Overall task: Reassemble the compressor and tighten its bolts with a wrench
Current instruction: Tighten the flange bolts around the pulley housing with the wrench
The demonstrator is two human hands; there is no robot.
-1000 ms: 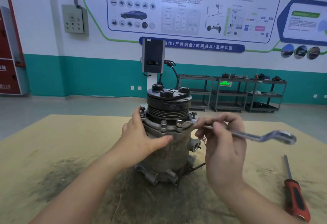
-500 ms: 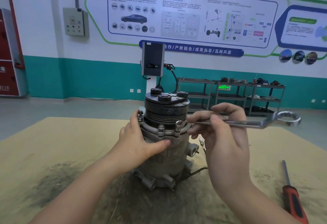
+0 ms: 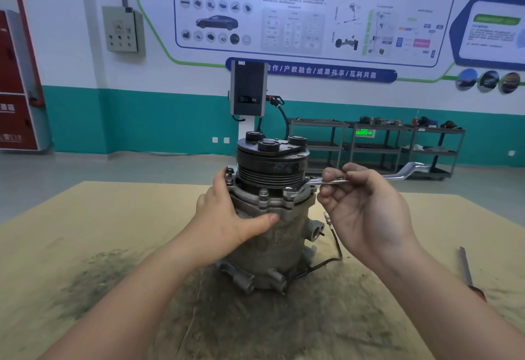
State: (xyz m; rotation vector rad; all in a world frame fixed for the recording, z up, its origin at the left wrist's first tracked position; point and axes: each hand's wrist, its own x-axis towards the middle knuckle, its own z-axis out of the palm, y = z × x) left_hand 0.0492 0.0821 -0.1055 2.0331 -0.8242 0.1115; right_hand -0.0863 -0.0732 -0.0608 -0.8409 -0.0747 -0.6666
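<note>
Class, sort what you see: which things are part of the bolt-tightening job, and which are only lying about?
In the job:
compressor
wrench
bolt under the wrench
left hand
right hand

Lying about:
screwdriver on the table
shelving carts

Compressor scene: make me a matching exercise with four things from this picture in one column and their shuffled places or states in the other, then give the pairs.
Things:
1. wrench
2. left hand
3. screwdriver
4. compressor

Places or states:
A. lying on the table at the far right edge
B. standing upright in the middle of the table
C. pressed against the side of the compressor body
D. ring end on a flange bolt, handle pinched by the right hand

Pairs: 1-D, 2-C, 3-A, 4-B
</note>
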